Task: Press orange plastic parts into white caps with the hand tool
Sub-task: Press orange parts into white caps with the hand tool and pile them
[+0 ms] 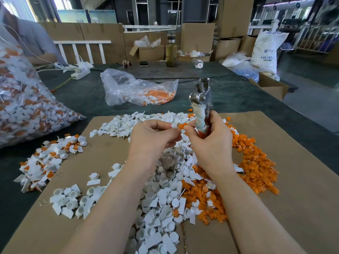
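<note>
A: What do the hands hold?

B: The left hand pinches a white cap between thumb and curled fingers. The right hand grips the hand tool by its wrapped handles, metal head pointing up, and its thumb and forefinger pinch an orange part that touches the cap.

A: Where are the other pieces?

B: On the cardboard sheet. The white caps pile lies under the arms, the orange parts pile to the right. Assembled pieces lie at the left edge, and a big full bag sits beside them.
</note>
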Motion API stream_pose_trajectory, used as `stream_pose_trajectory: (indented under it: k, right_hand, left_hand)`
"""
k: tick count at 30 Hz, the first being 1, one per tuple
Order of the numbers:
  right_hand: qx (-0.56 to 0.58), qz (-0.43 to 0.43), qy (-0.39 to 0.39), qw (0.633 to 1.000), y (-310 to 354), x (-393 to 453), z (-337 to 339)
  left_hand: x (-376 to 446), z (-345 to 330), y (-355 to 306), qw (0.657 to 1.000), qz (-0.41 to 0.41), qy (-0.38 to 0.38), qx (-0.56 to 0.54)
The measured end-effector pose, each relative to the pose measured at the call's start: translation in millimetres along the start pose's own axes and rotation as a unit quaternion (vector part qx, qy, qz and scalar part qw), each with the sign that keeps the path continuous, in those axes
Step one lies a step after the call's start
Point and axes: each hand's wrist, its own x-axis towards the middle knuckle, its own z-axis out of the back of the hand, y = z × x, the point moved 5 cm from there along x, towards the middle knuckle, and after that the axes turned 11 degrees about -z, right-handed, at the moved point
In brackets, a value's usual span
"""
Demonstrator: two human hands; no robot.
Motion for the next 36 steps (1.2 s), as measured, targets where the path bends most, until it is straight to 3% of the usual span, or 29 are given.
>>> stream_pose_trajectory:
  k: [14,36]
  right_hand:
    - [-0.015,-0.005,-0.014,1.000,-1,0,-1]
    - [-0.059,-0.008,0.014,0.998,-4,3,-4]
  left_hand:
    - [-3,-2,-5,1.000,-0.014,-0.007,0.022]
    - [-1,-2,-11,0.979,-0.098,0.007,0.181]
